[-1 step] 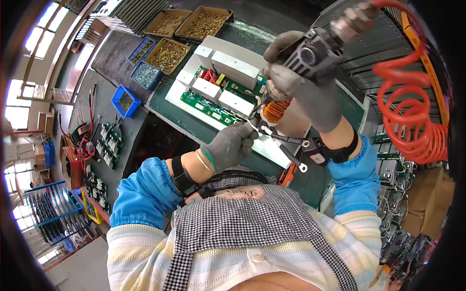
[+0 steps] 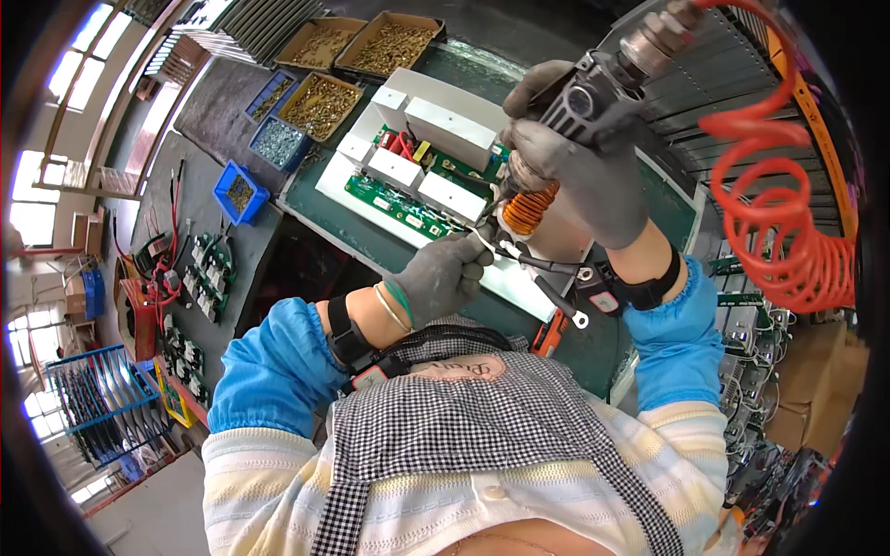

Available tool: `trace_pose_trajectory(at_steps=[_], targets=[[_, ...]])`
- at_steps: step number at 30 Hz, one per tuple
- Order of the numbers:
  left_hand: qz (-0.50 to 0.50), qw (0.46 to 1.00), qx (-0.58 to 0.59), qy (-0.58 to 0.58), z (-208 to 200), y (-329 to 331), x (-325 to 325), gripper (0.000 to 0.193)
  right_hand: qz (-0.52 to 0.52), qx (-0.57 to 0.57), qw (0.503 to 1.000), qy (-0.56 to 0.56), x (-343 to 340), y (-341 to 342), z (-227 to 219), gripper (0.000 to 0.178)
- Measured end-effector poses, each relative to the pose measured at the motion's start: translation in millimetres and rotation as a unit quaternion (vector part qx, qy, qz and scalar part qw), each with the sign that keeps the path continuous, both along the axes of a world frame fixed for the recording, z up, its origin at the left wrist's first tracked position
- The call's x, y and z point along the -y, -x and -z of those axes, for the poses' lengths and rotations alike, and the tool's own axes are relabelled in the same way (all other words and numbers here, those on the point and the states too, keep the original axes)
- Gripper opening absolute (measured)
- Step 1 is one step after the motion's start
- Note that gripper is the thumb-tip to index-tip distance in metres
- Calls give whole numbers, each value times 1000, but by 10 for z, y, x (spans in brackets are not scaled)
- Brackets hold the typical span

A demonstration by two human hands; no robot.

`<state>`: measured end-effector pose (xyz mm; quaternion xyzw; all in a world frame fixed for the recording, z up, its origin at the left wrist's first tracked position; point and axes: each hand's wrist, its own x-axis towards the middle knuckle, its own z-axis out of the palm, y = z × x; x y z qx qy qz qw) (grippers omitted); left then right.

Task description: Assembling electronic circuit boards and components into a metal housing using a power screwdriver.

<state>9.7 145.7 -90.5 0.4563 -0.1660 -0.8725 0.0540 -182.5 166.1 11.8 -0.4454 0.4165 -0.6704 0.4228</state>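
Observation:
My right hand (image 2: pixel 603 185), in a grey glove, is wrapped round a dark air-powered driver (image 2: pixel 582 100). The driver's nose points down and left, beside an orange wire coil (image 2: pixel 527 213) on a white metal chassis (image 2: pixel 357 206). Just left of the coil, my gloved left hand (image 2: pixel 440 275) is closed, its fingertips pinching a white wire (image 2: pixel 484 239) at the chassis's near edge. A green circuit board (image 2: pixel 408 217) with white blocks fills the chassis's left part. Black cables with ring terminals (image 2: pixel 580 321) lie near my right wrist. The driver's tip is hidden.
A red coiled air hose (image 2: pixel 769 222) hangs at right from the driver. Bins of small hardware, including a blue bin (image 2: pixel 242 193) and a cardboard tray (image 2: pixel 387 44), stand at far left. An orange-handled tool (image 2: pixel 551 334) lies close to my apron. More circuit boards (image 2: pixel 209 278) rest leftward.
The driver's rear end and my right hand have shifted slightly left, and the hose has swung with them. My left hand stays in place.

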Motion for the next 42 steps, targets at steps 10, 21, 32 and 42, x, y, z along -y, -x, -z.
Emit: trace_pose_trajectory(at_steps=[10,21,32,42], targets=[[73,988,99,96,24,9,48,30,-18,-1,993,113,-25,95,-311,36],[39,998,24,52,34,39,36,22,124,-172,971,106,-209,-299,-238,34],[71,973,87,203,34,70,-4,48,127,-236,960,78,-25,-750,-204,33],[-18,976,108,186,41,170,-126,44,45,-171,979,105,123,-563,-207,39]])
